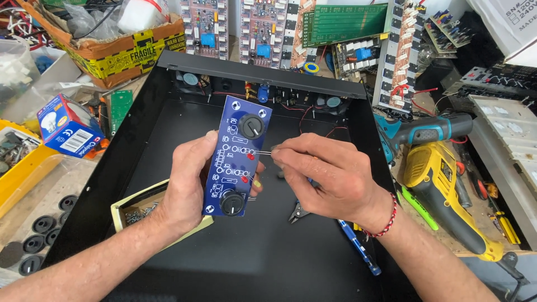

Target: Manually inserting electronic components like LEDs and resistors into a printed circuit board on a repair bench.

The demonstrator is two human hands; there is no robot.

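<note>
A small box (134,215) of screws sits at the left inside the open black case (112,168). The left hand (187,187) grips a blue board (235,156) above the case, fingers closed around its edge. It already carries two knobs and two red LEDs. The right hand (330,176) pinches a thin lead (263,151) at the board's right edge. Cutters (298,211) lie below; drills rest right.

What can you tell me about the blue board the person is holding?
The blue board is a long, narrow circuit board with white markings. It carries two round black knobs, one near each end, and two small red lights along its right side. It is held upright above the open black case. The left hand grips its left edge, while the right hand holds a thin metal pin against its right edge.
</note>
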